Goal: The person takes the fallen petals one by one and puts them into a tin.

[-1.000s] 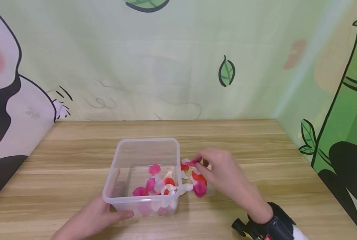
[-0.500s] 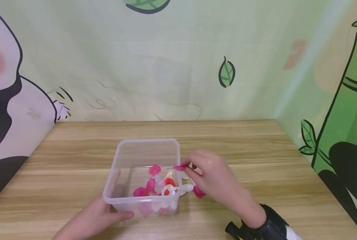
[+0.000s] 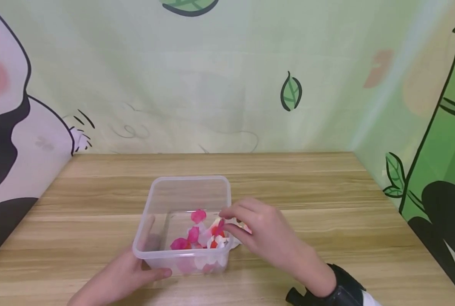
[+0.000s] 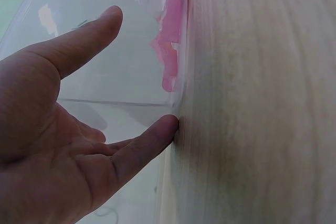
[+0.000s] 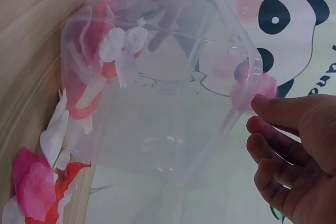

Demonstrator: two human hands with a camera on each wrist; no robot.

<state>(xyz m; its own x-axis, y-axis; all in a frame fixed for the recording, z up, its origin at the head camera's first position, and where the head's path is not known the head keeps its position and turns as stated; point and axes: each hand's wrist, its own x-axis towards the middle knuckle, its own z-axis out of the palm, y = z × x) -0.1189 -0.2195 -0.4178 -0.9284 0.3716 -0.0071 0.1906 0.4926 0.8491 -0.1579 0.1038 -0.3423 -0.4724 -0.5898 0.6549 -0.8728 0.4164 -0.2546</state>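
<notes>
A clear plastic box [image 3: 181, 254] stands on the table, with pink, red and white artificial petals [image 3: 193, 234] lying mostly in its right half. My left hand [image 3: 124, 272] rests against the box's near left corner, thumb straight along the front wall and fingers on the left side. In the left wrist view the fingers of that hand [image 4: 79, 114] are spread wide. My right hand [image 3: 267, 233] pinches a pink petal [image 5: 269, 88] between thumb and forefinger at the box's right rim. The petal hangs down toward those inside.
Outside the box's right wall lies a small pile of loose petals [image 5: 34, 184], partly behind my right hand in the head view. A wood-grain table [image 3: 311, 178] runs back to a printed cloth backdrop [image 3: 231, 85].
My right hand has carried the pink petal left from the pile to the box's right rim, where it now hangs lower. My left hand and the box stay where they were.
</notes>
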